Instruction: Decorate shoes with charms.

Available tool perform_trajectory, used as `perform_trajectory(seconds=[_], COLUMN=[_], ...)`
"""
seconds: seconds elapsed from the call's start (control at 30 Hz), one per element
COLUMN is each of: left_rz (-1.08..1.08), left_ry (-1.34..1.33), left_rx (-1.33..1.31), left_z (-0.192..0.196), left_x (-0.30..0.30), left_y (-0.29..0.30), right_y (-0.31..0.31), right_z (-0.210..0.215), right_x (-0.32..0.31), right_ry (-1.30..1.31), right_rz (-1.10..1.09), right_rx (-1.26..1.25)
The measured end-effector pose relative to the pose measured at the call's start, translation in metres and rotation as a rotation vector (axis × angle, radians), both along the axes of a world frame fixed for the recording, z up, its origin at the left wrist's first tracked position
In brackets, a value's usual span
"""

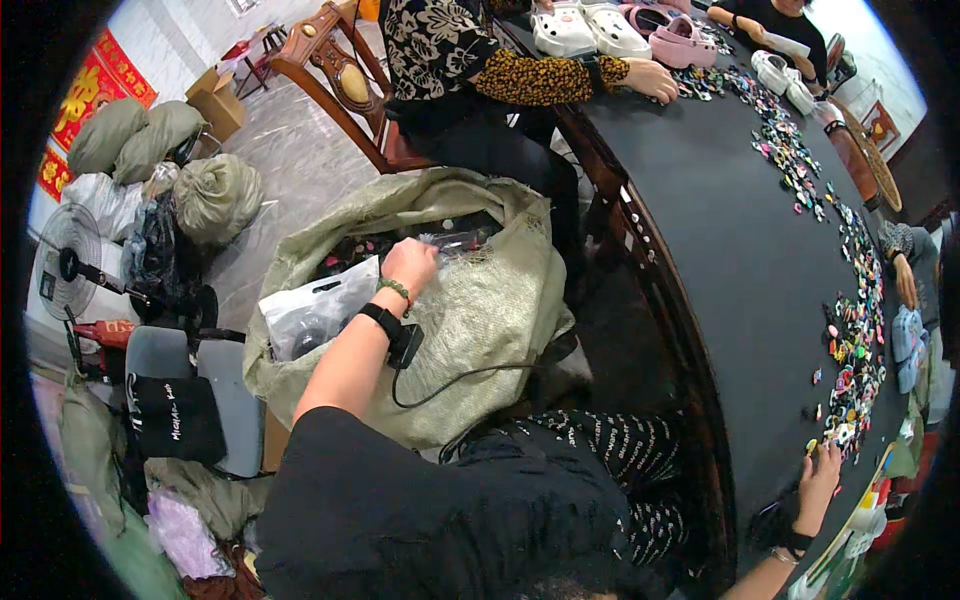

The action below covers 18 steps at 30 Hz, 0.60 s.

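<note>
Left hand (408, 264) reaches down into the mouth of the big pale-green woven sack (480, 310) on the floor. Its fingers are curled in on a crinkled clear plastic packet (452, 240) lying at the top of the sack, just ahead of the knuckles; whether they actually pinch it I cannot tell, since the fingertips are hidden. I judge the packet light, limp and slippery: best taken by a bunched corner or the gathered top, not the flat face. Whatever small pieces it holds would shift and sag to the bottom once lifted.

A white plastic bag (318, 312) sits just below the wrist, against the sack's near lip, also soft and loose. The sack wall is floppy, so it would fold inward if leaned on.

Right hand (820, 478) rests far across on the dark round-edged desk (720, 250), fingers spread flat, tips touching the near end of a scatter of small multicoloured plastic charms (850, 350). These I judge light, hard and easy to flick away.

Room: open upward from the sack mouth. The desk's raised wooden rim stands between the two hands. Another person's hand (655, 78) lies well beyond on the desk, by white and pink foam clogs (610, 30).
</note>
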<state>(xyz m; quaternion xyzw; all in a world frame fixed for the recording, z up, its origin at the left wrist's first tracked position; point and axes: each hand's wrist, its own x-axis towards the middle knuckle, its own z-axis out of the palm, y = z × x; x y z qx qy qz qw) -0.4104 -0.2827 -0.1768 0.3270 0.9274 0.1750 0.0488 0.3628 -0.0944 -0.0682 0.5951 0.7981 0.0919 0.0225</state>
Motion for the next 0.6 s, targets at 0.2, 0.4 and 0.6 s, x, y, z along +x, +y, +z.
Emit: perform_trajectory(seconds=[0.2, 0.4, 0.6], left_rz=[-0.432, -0.901, -0.847], left_ry=[-0.35, -0.781, -0.583], left_rx=[-0.169, -0.271, -0.346], left_z=[-0.047, -0.019, -0.035], left_x=[0.064, 0.207, 0.192], left_y=[-0.009, -0.016, -0.017], right_y=[-0.032, -0.048, -0.079], right_z=[0.031, 0.036, 0.032], right_x=[-0.067, -0.118, -0.154], right_ry=[0.23, 0.268, 0.376], right_rz=[0.182, 0.188, 0.211], right_rx=[0.097, 0.037, 0.013])
